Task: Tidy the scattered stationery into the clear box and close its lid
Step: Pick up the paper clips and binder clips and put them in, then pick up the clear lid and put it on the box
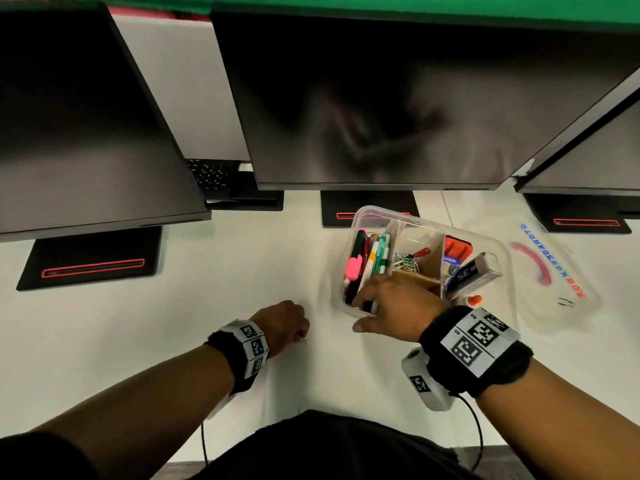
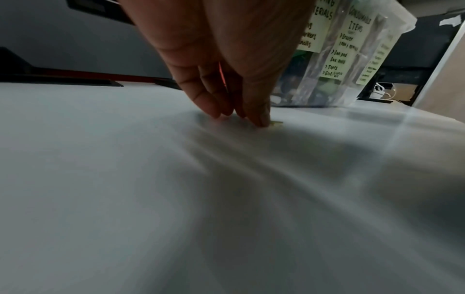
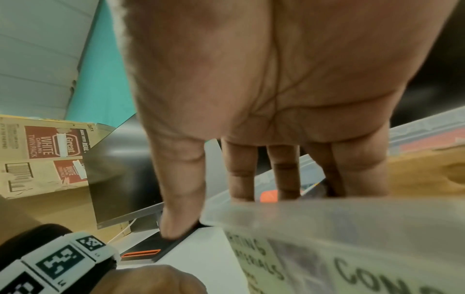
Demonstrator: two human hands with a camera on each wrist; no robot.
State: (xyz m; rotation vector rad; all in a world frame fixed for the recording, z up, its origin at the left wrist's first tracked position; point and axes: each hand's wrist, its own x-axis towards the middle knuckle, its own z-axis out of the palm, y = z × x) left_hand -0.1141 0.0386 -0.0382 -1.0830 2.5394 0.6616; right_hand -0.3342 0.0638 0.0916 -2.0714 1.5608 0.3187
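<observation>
A: What is each grip doing?

B: The left hand [image 2: 226, 65] has its fingertips [image 2: 259, 119] bunched narrow and pressed down on the tabletop [image 1: 173, 323], pinching at a small yellowish scrap [image 2: 276, 123] that lies flat there; what the scrap is, I cannot tell. The right hand [image 1: 391, 306] reaches over the near rim of the clear box [image 1: 498, 251]. Its fingers [image 3: 286, 173] dip straight down inside, among the pens, and the thumb [image 3: 181, 179] stays outside the wall. Whether it holds anything in there I cannot tell.

A: And where is the box?

B: On the tabletop, just right of the left hand, in front of the middle monitor [image 1: 381, 98], with its top open. The left compartment holds pens and markers [image 1: 367, 261], one with a pink cap. The middle one has paper clips [image 1: 407, 261]. The right one has an orange item and a dark pack [image 1: 467, 275] printed "SE".

A: Any writing?

B: Pale notes [image 2: 348, 45] on the box wall read "MATERIALS" and "CONSUMABLE ITEMS", with "Eraser", "Ink pad", "Tapes", "Glue". The clear lid [image 1: 554, 271] lies right of the box, its print "STORAGE BOX" seen mirrored. A cardboard carton [image 3: 48, 157] off to the side says "Great", "WHITE", "TWIN PACK".
</observation>
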